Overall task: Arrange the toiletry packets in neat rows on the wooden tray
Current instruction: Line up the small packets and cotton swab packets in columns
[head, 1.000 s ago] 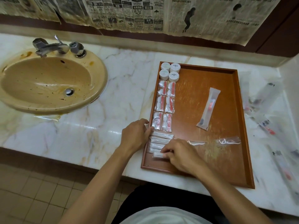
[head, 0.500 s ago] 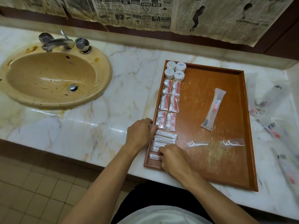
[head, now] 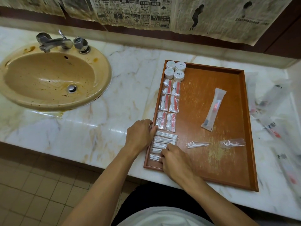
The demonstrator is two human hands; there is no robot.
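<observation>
Where the marble tabletop [head: 97, 128] runs toward its left edge: stained tan sink [head: 53, 101] sunk in, metal tap [head: 55, 42] at the back rim. Newspaper sheets [head: 146, 12] taped along the wall behind.

Further right, near the front edge: left hand [head: 140, 137], fingers loosely curled over the left rim of the wooden tray [head: 244, 128], thumb tip touching the cotton swab packets [head: 164, 141] — not gripping any one packet, as far as can be told. Swab packets stacked in a column at the tray's front-left corner. Behind them along the left rim, in two neat columns: red-and-white sachets [head: 169, 105], then four round white containers [head: 175, 70] in the back-left corner.

Just beside the swabs: right hand [head: 175, 159], fingers bent and pressing down on the nearest packets in the column — a pinch or a plain press, cannot tell.

Toward the tray's middle: a floss pick packet [head: 197, 144] lying flat, a long toothbrush sachet [head: 213, 108] lying at a slant. Nearer the right rim: a second floss pick packet [head: 232, 143].

Past the tray, along the tabletop's right edge: loose clear packets [head: 273, 115], blurred.
</observation>
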